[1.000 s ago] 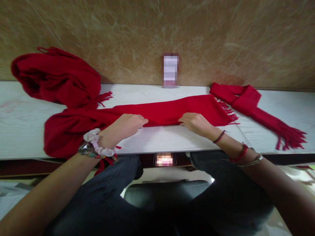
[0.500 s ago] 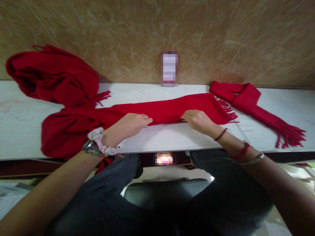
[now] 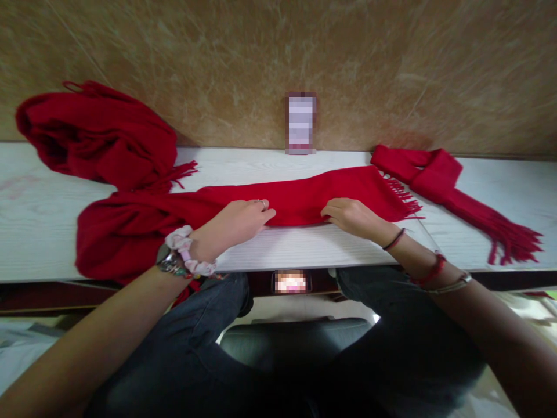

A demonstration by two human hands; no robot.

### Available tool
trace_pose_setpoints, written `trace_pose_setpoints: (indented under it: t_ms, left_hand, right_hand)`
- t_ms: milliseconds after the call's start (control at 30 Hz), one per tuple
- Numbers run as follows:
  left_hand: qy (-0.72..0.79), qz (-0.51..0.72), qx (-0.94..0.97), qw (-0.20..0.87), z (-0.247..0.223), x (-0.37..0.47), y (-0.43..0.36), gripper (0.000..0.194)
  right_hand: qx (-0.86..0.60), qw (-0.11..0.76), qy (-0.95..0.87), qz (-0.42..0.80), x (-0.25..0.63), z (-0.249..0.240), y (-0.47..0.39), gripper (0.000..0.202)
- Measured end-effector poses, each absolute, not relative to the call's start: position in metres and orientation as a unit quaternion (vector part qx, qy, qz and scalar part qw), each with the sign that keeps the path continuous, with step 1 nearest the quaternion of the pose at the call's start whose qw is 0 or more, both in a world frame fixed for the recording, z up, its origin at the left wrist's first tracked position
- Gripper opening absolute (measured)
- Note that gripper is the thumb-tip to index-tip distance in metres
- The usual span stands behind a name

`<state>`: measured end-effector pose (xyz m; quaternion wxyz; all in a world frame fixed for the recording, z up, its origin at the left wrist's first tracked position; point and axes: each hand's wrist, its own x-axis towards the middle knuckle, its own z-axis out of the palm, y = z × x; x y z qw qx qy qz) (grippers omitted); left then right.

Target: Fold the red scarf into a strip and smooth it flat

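A red scarf [image 3: 300, 197] lies lengthwise on the white tabletop, flat toward its fringed right end and bunched at the left. My left hand [image 3: 241, 220] is closed at the scarf's near edge, its fingertips pinching the cloth there. Farther right along that same edge, my right hand [image 3: 354, 217] also pinches the fabric. The span of scarf between both hands lies smooth. My left forearm passes over part of the bunched end, hiding some of it.
Behind on the left sits a heap of red cloth [image 3: 104, 139] with fringe. A folded red scarf [image 3: 439, 174] lies at the right. A blurred-out phone [image 3: 300, 122] leans on the brown marbled wall [image 3: 209, 64]. The white tabletop [image 3: 296, 249] ends just above my knees.
My left hand has shifted slightly right along the scarf's near edge, and that edge has dropped a little toward me. My right hand has barely moved.
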<state>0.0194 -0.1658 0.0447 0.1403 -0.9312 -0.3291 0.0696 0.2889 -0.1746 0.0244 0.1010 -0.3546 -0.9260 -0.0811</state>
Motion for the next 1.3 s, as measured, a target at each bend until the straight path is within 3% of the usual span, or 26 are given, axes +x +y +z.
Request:
trace_pose_setpoints:
  t_ms: [467,700,933,1133,1300]
  left_hand:
    - [-0.298,0.052,-0.951,0.067,0.035,0.032,-0.168,0.033]
    - [-0.237,-0.018,-0.971,0.018,0.033,0.043,-0.169,0.035]
    - [-0.297,0.049,-0.95,-0.08,0.031,0.059,-0.157,0.043]
    - [-0.445,0.039,-0.895,-0.018,0.036,0.066,-0.153,0.04]
    - [-0.349,0.028,-0.936,-0.02,0.031,0.078,-0.145,0.041]
  right_hand:
    - [-0.312,0.093,-0.944,-0.047,0.295,0.025,-0.173,0.023]
    - [-0.299,0.074,-0.95,-0.058,0.293,0.024,-0.173,0.024]
    - [-0.293,0.084,-0.951,-0.049,0.294,0.027,-0.174,0.024]
    - [-0.29,0.089,-0.952,-0.037,0.296,0.028,-0.175,0.025]
    - [-0.288,0.096,-0.952,-0.041,0.297,0.027,-0.174,0.026]
